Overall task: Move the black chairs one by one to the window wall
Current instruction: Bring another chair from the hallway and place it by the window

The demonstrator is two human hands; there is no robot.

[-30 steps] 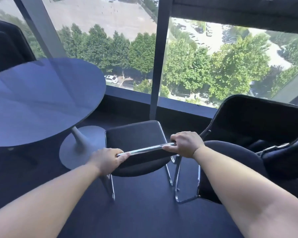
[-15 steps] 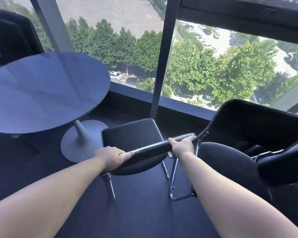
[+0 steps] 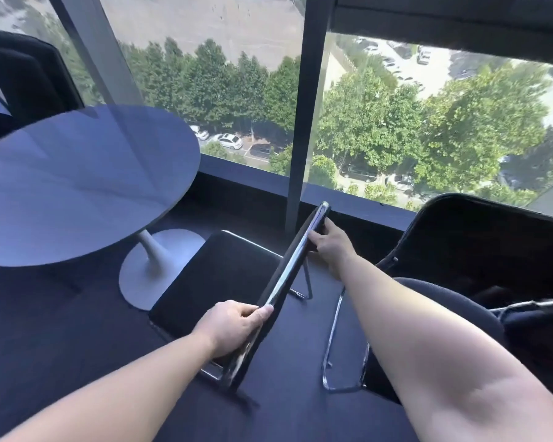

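A black chair (image 3: 211,282) with a chrome frame stands on the dark floor between the round table and a second chair. Its chrome-edged backrest top runs diagonally from near me toward the window. My left hand (image 3: 233,327) grips the near end of that backrest. My right hand (image 3: 329,240) grips the far end, close to the window wall (image 3: 361,215). A second black chair (image 3: 479,250) with a chrome sled base stands at the right, against the window wall.
A round grey pedestal table (image 3: 77,186) stands at the left, its base (image 3: 150,266) beside the held chair. Another dark chair (image 3: 26,78) sits behind the table at the far left. A dark window post (image 3: 304,138) rises just past my right hand.
The chair has turned: its backrest went from nearly level across the view to a steep diagonal. My right hand pushed its end toward the window while my left drew nearer to me.
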